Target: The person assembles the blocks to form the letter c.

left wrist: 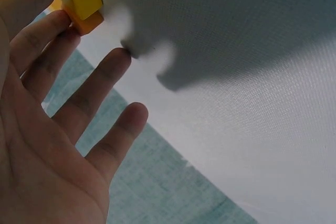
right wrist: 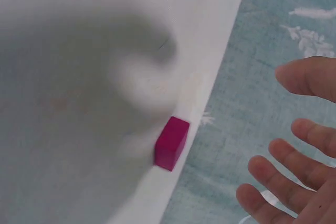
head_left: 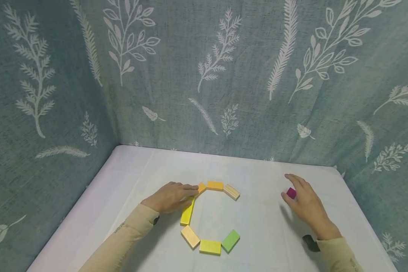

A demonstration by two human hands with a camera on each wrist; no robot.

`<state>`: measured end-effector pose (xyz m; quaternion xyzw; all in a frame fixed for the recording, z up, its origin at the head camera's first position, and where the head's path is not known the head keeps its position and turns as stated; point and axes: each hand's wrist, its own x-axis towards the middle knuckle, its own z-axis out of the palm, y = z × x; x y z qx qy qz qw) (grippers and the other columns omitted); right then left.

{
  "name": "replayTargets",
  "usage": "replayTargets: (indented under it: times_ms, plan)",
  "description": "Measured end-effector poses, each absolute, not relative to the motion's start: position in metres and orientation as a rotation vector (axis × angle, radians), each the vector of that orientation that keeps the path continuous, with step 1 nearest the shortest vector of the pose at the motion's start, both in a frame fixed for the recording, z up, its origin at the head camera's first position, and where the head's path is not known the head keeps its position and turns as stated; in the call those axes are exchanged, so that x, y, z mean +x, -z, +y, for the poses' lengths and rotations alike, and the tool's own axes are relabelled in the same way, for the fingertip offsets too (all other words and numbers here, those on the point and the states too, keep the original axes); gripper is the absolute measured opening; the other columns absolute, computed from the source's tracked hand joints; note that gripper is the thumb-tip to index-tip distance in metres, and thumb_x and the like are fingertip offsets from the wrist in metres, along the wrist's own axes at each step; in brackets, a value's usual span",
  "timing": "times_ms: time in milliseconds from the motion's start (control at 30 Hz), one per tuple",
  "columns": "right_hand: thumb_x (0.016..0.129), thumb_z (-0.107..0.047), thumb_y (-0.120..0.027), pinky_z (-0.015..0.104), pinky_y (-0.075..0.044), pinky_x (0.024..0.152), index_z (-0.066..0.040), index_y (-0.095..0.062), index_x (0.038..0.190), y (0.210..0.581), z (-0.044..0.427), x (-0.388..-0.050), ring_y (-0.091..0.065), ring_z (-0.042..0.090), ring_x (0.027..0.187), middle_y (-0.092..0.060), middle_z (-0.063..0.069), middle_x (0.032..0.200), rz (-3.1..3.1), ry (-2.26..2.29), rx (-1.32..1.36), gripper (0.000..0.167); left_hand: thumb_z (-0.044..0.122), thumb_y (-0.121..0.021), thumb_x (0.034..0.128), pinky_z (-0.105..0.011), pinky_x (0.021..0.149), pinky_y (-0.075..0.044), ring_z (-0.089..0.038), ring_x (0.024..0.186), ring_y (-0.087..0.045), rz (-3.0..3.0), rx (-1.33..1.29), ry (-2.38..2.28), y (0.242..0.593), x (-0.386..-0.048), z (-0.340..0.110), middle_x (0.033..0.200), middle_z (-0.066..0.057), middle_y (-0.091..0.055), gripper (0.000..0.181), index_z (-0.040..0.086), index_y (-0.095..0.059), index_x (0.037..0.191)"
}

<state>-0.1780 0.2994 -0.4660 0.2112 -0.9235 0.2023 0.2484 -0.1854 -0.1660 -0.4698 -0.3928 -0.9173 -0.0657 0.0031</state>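
In the head view, my left hand (head_left: pixel 172 197) reaches over the joint between a long yellow block (head_left: pixel 187 214) and an orange block (head_left: pixel 201 188). In the left wrist view, the thumb and first fingers lie at these blocks, the others spread apart; whether the blocks are pressed is hidden. My right hand (head_left: pixel 307 206) hovers with parted fingers around a magenta block (head_left: pixel 291 193). The right wrist view shows that magenta block (right wrist: pixel 171 144) lying apart from the fingers, on the white cloth.
A curve of blocks continues with another orange block (head_left: pixel 215 185), a striped wooden block (head_left: pixel 231 192), a plain wooden block (head_left: pixel 190 237), a shorter yellow block (head_left: pixel 210 247) and a green block (head_left: pixel 230 241). White cloth (head_left: pixel 258 226) covers the table; leaf-patterned curtains (head_left: pixel 183 75) surround it.
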Motion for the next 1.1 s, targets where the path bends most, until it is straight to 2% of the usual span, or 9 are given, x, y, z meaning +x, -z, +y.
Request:
replayTargets:
  times_ms: [267, 467, 933, 1100]
  plan:
    - [0.091, -0.019, -0.076, 0.07, -0.037, 0.103, 0.004, -0.05, 0.141, 0.464, 0.311, -0.18, -0.044, 0.052, 0.129, -0.048, 0.031, 0.141, -2.78, -0.67, 0.411, 0.06, 0.022, -0.069, 0.0985, -0.047, 0.096, -0.053, -0.026, 0.123, -0.061, -2.882, -1.239, 0.222, 0.47, -0.184, -0.165, 0.146, -0.005, -0.057, 0.044, 0.01, -0.062, 0.14]
    - [0.091, -0.016, -0.074, 0.07, -0.037, 0.104, 0.008, -0.05, 0.139, 0.464, 0.315, -0.184, -0.045, 0.055, 0.126, -0.048, 0.035, 0.139, -2.853, -0.64, 0.326, 0.059, 0.022, -0.07, 0.0981, -0.045, 0.097, -0.053, -0.023, 0.125, -0.061, -2.876, -1.232, 0.212, 0.47, -0.184, -0.165, 0.146, -0.005, -0.058, 0.043, 0.011, -0.063, 0.139]
    - [0.091, -0.015, -0.073, 0.071, -0.037, 0.102, 0.01, -0.048, 0.14, 0.475, 0.317, -0.19, -0.043, 0.059, 0.125, -0.046, 0.038, 0.137, -3.002, -0.603, 0.207, 0.061, 0.02, -0.071, 0.0972, -0.044, 0.098, -0.052, -0.022, 0.126, -0.06, -2.872, -1.242, 0.218, 0.47, -0.185, -0.165, 0.145, -0.005, -0.059, 0.043, 0.011, -0.064, 0.138]
    - [0.091, -0.012, -0.072, 0.069, -0.039, 0.103, 0.011, -0.05, 0.138, 0.477, 0.319, -0.191, -0.047, 0.056, 0.123, -0.052, 0.037, 0.132, -3.017, -0.607, 0.231, 0.057, 0.021, -0.072, 0.0966, -0.044, 0.098, -0.052, -0.022, 0.126, -0.06, -2.874, -1.233, 0.202, 0.47, -0.186, -0.165, 0.144, -0.004, -0.059, 0.043, 0.012, -0.064, 0.138]
